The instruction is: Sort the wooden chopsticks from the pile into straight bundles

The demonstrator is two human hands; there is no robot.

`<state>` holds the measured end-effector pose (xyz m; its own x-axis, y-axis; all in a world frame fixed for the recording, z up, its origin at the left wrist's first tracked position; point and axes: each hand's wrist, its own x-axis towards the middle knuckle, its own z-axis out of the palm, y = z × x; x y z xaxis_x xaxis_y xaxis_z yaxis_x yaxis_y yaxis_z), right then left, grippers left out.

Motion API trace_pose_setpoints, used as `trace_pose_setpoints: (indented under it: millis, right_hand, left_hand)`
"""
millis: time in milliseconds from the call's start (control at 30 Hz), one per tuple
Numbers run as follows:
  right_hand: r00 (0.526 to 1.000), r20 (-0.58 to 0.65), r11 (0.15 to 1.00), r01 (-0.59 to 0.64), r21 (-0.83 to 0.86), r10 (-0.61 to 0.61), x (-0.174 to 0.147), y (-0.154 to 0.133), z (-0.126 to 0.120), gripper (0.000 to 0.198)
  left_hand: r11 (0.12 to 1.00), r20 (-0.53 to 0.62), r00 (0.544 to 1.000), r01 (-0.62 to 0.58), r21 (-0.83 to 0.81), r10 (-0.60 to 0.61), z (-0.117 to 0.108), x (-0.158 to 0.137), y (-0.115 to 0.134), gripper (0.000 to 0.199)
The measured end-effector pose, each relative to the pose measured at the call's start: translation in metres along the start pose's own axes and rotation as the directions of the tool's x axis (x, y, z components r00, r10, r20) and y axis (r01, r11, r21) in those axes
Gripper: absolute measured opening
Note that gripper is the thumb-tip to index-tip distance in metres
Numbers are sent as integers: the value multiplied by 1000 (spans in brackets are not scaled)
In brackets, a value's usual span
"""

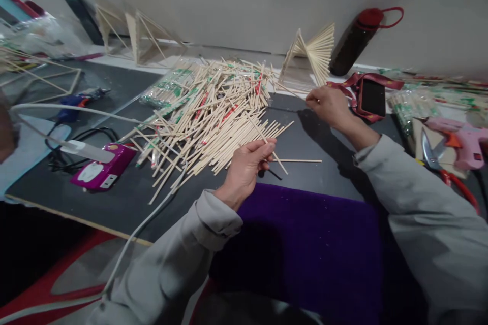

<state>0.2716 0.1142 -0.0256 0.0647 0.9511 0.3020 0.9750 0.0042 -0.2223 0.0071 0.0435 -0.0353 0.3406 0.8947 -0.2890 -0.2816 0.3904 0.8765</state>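
My left hand [249, 162] is closed in a pinch at the front of a big pile of thin wooden sticks [232, 147]. A single wooden stick [280, 161] slants out past its fingertips and appears gripped there. Another stick [301, 161] lies level on the dark table just right of that hand. My right hand [330, 105], raised farther back, has its fingers pinched at the end of a thin stick [292, 91] that points toward the pile. Behind it stands a twisted, fan-like stick model [318, 53]. Part of each grip is hidden by the fingers.
On the left are a purple power adapter [102, 167] with a white cable, and a blue glue gun [78, 104]. A dark bottle [354, 40] and a phone [372, 97] stand and lie behind my right hand. Pliers [432, 152] and a pink glue gun [467, 144] sit far right.
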Motion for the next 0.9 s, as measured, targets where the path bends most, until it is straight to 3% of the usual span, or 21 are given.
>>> trace_pose_setpoints:
  millis: [67, 200, 533, 900]
  right_hand:
    - [999, -35, 982, -12, -186, 6, 17, 15, 10, 29]
    - [1000, -1, 952, 6, -307, -7, 32, 28, 23, 31]
    - [999, 47, 910, 30, -414, -12, 33, 37, 33, 41]
    - [998, 59, 920, 26, -390, -3, 30, 31, 31, 40]
  left_hand:
    - [999, 15, 1000, 5, 42, -6, 1, -2, 0, 25]
    - [996, 44, 999, 15, 85, -18, 2, -7, 1, 20]
    - [993, 83, 994, 56, 107, -66, 4, -11, -2, 16]
    - [988, 69, 995, 55, 145, -66, 3, -12, 1, 18]
